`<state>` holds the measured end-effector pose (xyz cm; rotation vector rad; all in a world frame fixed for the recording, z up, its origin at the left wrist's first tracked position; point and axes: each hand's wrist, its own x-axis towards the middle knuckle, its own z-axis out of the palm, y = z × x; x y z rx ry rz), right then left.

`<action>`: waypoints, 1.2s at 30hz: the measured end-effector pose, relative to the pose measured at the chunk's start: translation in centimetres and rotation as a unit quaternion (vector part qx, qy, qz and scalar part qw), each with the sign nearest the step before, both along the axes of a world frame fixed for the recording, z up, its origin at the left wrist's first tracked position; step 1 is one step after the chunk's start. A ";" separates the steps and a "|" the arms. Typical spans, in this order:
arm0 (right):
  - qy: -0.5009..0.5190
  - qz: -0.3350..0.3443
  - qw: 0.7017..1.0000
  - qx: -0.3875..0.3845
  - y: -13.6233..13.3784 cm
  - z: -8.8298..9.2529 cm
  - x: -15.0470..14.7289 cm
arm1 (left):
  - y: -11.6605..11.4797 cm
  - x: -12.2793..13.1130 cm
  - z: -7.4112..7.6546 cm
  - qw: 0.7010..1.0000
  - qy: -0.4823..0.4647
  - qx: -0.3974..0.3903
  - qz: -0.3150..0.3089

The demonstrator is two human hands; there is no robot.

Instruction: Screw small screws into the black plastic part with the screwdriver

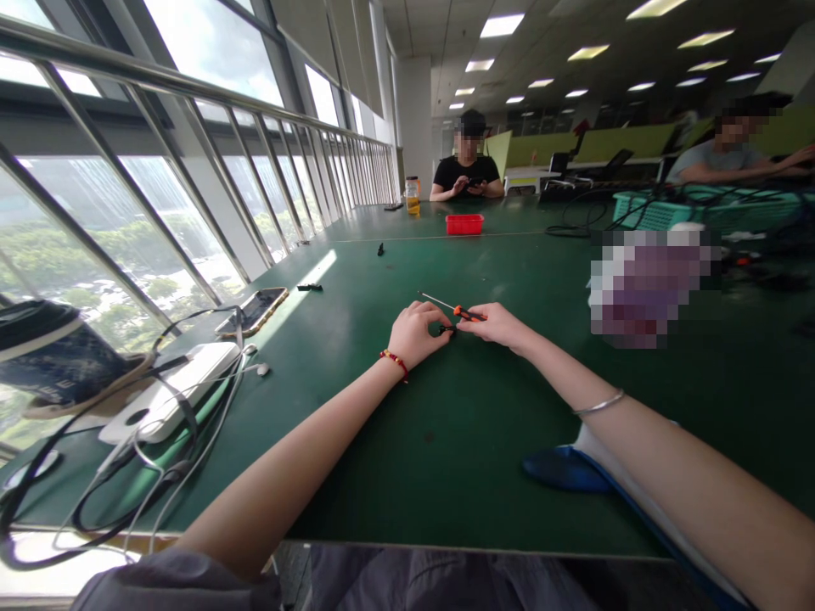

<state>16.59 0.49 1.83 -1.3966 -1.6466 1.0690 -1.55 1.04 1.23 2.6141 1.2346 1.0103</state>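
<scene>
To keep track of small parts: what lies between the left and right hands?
In the head view, a small black part is between the left hand, which pinches it, and the right hand, which holds an orange-and-black screwdriver.

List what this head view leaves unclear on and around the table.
All in the head view:
Small black part: too small, and partly covered by the left hand.
Screwdriver: rear of the handle hidden by the right hand.
Blue patterned container: cut off by the left edge.
Pixelated item: blurred out by a mosaic.
Blue-and-white item: partly covered by the right forearm.
</scene>
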 end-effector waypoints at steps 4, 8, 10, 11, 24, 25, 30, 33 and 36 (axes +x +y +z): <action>0.011 0.021 1.000 -0.001 0.0 0.0 0.1 | -0.3 0.3 0.4 0.999 0.030 0.022 -0.001; 0.069 -0.046 0.995 0.054 0.6 -0.3 0.7 | -0.1 0.2 0.3 1.000 0.011 -0.008 -0.007; 0.070 -0.082 0.991 0.079 1.0 -0.4 1.4 | 0.0 0.0 0.1 0.999 0.013 -0.032 -0.009; 0.059 -0.094 0.990 0.082 1.1 -0.4 1.7 | 0.1 -0.1 -0.1 0.999 0.017 -0.044 -0.009; -0.072 -0.079 0.989 0.105 1.5 -1.0 3.2 | 2.0 -2.7 0.7 0.993 0.014 -0.082 0.080; -0.077 -0.078 0.988 0.107 1.6 -1.0 3.2 | 2.1 -3.2 0.8 0.990 0.016 -0.094 0.100; -0.089 -0.074 0.987 0.109 1.7 -1.1 3.2 | 2.5 -4.7 1.4 0.979 0.021 -0.117 0.165; -0.096 -0.070 0.987 0.111 1.8 -1.2 3.2 | 2.5 -4.8 1.7 0.982 0.015 -0.108 0.156; -0.102 -0.068 0.986 0.116 1.9 -1.3 3.3 | 2.4 -4.7 1.9 0.987 0.038 -0.105 0.112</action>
